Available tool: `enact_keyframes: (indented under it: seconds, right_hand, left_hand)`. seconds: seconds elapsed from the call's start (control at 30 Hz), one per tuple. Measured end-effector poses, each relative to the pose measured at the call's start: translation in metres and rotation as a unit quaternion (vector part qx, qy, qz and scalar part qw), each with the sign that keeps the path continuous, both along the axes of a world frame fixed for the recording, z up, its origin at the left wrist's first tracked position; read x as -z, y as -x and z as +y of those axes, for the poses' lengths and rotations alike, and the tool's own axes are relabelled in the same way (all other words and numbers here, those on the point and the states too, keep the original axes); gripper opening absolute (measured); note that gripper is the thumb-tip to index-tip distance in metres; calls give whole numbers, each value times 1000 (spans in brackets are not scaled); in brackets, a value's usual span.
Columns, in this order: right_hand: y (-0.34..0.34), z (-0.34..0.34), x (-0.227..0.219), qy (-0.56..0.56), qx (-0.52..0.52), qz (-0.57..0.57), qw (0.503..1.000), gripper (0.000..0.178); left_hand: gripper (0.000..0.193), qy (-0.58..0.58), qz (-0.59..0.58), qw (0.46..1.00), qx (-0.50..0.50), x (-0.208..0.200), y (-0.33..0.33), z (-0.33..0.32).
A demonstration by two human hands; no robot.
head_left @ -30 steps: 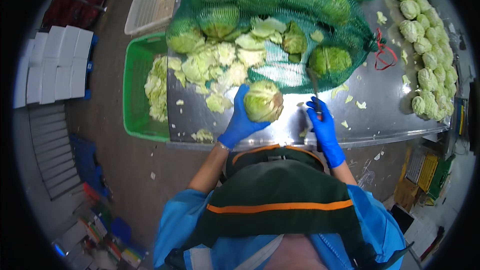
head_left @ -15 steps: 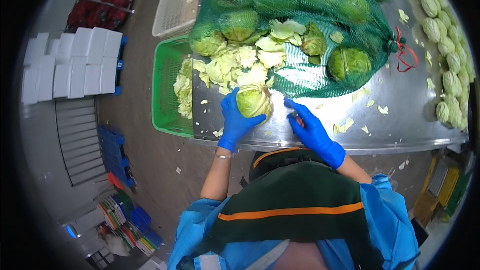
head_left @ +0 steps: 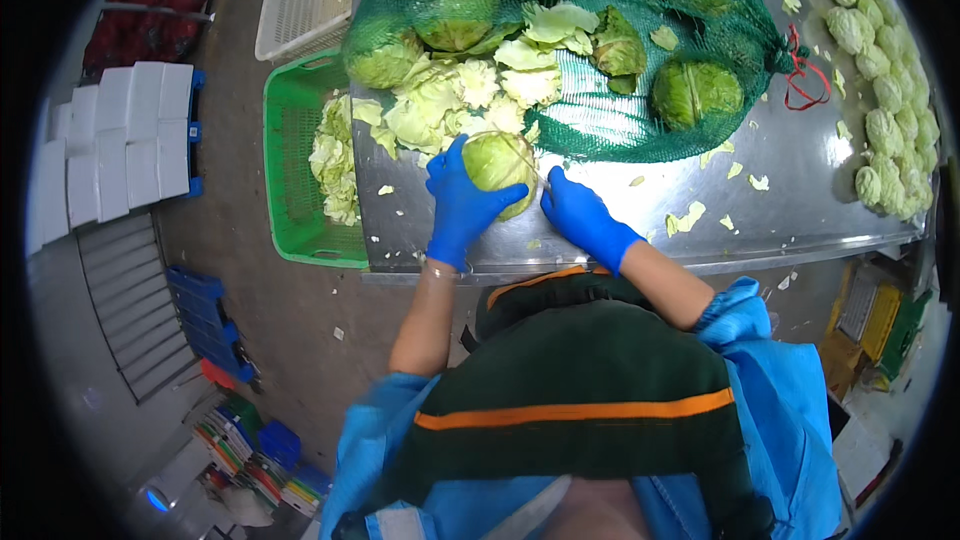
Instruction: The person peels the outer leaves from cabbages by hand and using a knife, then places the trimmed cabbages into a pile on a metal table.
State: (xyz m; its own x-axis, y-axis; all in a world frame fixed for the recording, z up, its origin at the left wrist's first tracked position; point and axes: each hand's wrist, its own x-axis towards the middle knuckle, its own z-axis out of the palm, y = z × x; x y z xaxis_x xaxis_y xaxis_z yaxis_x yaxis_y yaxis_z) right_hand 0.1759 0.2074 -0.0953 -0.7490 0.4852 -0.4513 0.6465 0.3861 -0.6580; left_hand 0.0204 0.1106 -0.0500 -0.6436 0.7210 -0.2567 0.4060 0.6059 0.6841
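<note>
A pale green cabbage (head_left: 497,168) rests near the front edge of the steel table (head_left: 620,230). My blue-gloved left hand (head_left: 462,202) grips it from the left, thumb across its near side. On its other side my gloved right hand (head_left: 578,212) is closed around a small knife (head_left: 543,180); only a bit of the blade shows, close to the cabbage's right side. Behind the cabbage lies a heap of loose outer leaves (head_left: 430,112). A green mesh sack (head_left: 600,145) with several cabbages inside stretches along the far side, one cabbage (head_left: 697,92) near its opening.
At the table's left end stands a green crate (head_left: 285,205) holding leaves, with a white crate (head_left: 275,15) behind it. Trimmed cabbages (head_left: 885,130) line the right end. A red tie (head_left: 805,80) hangs off the sack, and leaf scraps (head_left: 686,218) dot the tabletop.
My right hand has moved left, bringing the knife up to the cabbage, and its back now faces up. My left hand keeps its hold. The whole view has shifted slightly.
</note>
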Motion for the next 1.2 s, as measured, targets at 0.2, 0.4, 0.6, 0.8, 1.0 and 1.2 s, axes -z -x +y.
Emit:
enact_keyframes:
  seconds: [0.2,0.4,0.6,0.8,1.0,1.2]
  right_hand:
    - [6,-2,28,282,224,125,925,23]
    - [-15,24,-71,295,224,51,927,48]
    - [-34,35,-101,295,340,139,882,51]
    - [-66,33,-68,111,220,-4,969,45]
    - [-102,40,-51,740,353,273,503,41]
    - [-83,17,-110,511,365,154,763,39]
  left_hand:
    - [93,-115,-252,960,45,-8,52,0]
    - [95,-226,-421,876,66,-11,25,-7]
    - [83,-266,-276,923,-34,34,-18,7]
    - [75,-294,-295,903,-103,37,-31,1]
    - [69,-301,-307,894,-130,24,-30,6]
    - [60,-278,-250,917,-141,26,-18,23]
